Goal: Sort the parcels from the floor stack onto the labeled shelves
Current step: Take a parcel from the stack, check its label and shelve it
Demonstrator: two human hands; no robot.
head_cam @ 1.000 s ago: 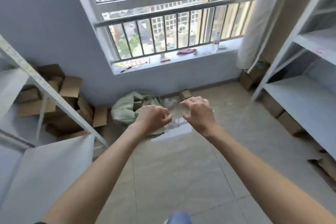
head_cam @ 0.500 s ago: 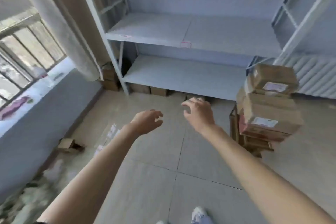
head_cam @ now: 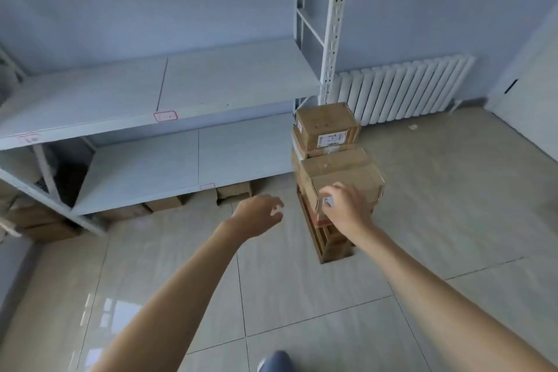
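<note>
- Pale floor tiles [head_cam: 187, 296] lie under my arms, shiny, with my shoe tip just below.
- My view has swung away from the window: half a second ago the parcel stack [head_cam: 335, 178] stood at the right edge, now it is directly in front of my right hand [head_cam: 347, 208]. I judge the turning is finished and the first pick can begin.
- My right hand is in front of the stack's middle box [head_cam: 350, 181], fingers bent loosely; if it already touches the cardboard, I cannot tell. It holds nothing.
- My left hand [head_cam: 259, 214] hovers just left of the stack, fingers relaxed and spread, holding nothing.
- Beyond my right hand, the top parcel [head_cam: 327, 125] sits on the stack with a white label on its near face. It should come off first, I think.
- Left of my hands, the lower shelf [head_cam: 169, 166] and the middle shelf [head_cam: 120, 93] carry no parcels. Red-framed labels [head_cam: 165, 116] sit on their front edges, too blurred to read.
- Under the lower shelf some cardboard boxes [head_cam: 234, 190] rest on the floor.
- Farthest, behind the stack, a white radiator [head_cam: 407, 87] stands at the wall.
</note>
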